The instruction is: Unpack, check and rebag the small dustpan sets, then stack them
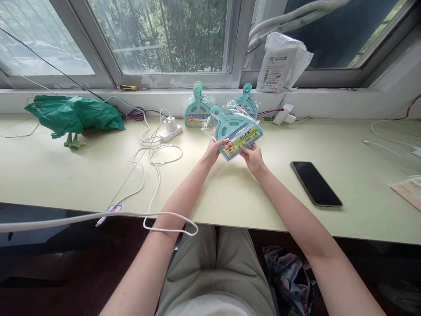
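Observation:
Between both hands, a turquoise mini dustpan and brush set (pixel 237 131) is held tilted above the table, its handle pointing up and left. Clear plastic wraps it, and a yellow-green printed label runs along its lower edge. My left hand (pixel 213 151) grips the lower left corner, thumb on the front. My right hand (pixel 252 157) pinches the bottom edge near the label, fingers partly hidden behind. Behind it, a similar turquoise set (pixel 197 107) leans upright against the window ledge. Another wrapped set (pixel 247 103) stands to its right, partly covered by the held one.
A green plastic bag (pixel 74 112) lies at the back left. White cables (pixel 154 149) run from a power strip (pixel 171 133) across the table and over my left forearm. A phone (pixel 316 183) lies at right. A white package (pixel 279 63) and yellow cutter (pixel 128 87) rest on the sill.

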Action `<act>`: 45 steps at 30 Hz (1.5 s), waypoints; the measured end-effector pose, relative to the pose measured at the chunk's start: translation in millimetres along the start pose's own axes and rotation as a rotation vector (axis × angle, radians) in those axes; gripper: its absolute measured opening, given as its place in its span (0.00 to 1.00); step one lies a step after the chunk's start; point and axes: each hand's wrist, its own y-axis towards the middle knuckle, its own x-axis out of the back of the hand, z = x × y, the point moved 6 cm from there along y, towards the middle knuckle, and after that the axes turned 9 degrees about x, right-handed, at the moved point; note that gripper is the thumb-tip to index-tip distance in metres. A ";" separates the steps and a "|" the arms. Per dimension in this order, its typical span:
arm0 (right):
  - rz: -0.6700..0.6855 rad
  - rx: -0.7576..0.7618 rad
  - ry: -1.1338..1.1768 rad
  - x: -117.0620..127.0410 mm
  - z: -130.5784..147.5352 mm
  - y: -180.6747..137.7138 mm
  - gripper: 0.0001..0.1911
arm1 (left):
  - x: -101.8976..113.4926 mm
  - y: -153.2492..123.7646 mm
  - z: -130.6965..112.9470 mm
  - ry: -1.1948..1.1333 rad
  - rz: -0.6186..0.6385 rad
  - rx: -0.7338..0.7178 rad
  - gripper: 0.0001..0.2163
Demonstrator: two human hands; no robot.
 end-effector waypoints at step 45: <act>0.100 -0.022 0.153 -19.3 -2.1 -6.3 0.20 | -13.1 -14.3 -12.9 -0.603 0.248 0.206 0.39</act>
